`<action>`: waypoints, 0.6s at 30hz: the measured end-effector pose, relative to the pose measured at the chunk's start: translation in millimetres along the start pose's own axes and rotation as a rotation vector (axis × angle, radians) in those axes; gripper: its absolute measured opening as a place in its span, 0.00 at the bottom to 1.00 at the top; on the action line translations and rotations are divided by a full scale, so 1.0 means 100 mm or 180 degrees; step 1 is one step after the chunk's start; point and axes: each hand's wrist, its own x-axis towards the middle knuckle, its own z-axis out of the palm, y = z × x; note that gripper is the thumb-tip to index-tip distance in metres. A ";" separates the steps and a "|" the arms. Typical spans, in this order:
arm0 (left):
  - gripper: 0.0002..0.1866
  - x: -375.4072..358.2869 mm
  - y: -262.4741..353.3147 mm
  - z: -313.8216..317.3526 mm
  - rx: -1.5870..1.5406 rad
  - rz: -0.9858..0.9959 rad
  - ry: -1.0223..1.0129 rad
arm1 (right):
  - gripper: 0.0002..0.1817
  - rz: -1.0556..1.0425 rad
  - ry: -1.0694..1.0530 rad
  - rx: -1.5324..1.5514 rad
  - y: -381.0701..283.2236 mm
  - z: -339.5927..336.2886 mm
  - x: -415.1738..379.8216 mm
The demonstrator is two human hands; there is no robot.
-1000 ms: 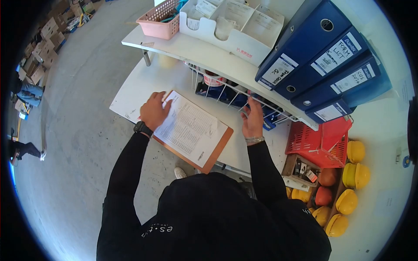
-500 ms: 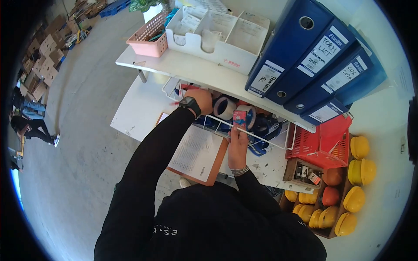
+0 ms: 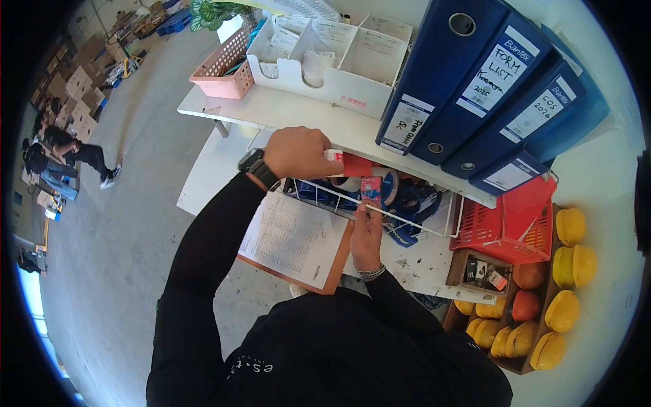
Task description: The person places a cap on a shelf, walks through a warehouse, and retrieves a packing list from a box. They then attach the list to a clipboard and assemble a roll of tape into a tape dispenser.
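My left hand (image 3: 297, 157), with a dark watch on its wrist, is closed on a red-and-white item (image 3: 352, 165) above the white wire basket (image 3: 407, 222); the fingers hide part of it. At the basket's front rail, my right hand (image 3: 367, 243) pinches a small red box (image 3: 371, 188) with a blue picture on it. In the basket behind lie tape rolls (image 3: 389, 186) and blue tape dispensers (image 3: 424, 205). Below the basket, a brown clipboard (image 3: 337, 263) with a printed sheet (image 3: 291, 237) lies between my forearms.
A shelf (image 3: 234, 113) above the basket carries a pink basket (image 3: 220, 78), a white paper organizer (image 3: 325, 81) and blue binders (image 3: 444, 88). To the right are a red crate (image 3: 505, 237), a small wooden box (image 3: 468, 271) and yellow hard hats (image 3: 563, 311). People (image 3: 68, 152) are far left.
My left hand has risen out of the basket and now shows a red-and-white item in its grip. My right hand stays nearly in place with the small red box.
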 end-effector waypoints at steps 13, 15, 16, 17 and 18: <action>0.12 -1.81 -0.50 -0.88 -0.1384 -0.0518 0.1163 | 0.35 -0.1705 -0.1794 -0.2536 -0.29 -0.51 -0.59; 0.11 -2.09 -0.59 -0.79 -0.1464 -0.0900 0.1278 | 0.37 -0.2449 -0.1510 -0.3226 -0.31 -0.36 -0.43; 0.10 -2.22 -0.63 -0.74 -0.1543 -0.1291 0.1415 | 0.40 -0.3217 -0.1192 -0.3905 -0.32 -0.29 -0.33; 0.10 -2.35 -0.66 -0.68 -0.1538 -0.1303 0.1405 | 0.40 -0.3207 -0.1202 -0.3896 -0.25 -0.27 -0.21; 0.10 -2.46 -0.70 -0.61 -0.1629 -0.1516 0.1324 | 0.41 -0.3144 -0.1013 -0.4479 -0.09 -0.26 -0.04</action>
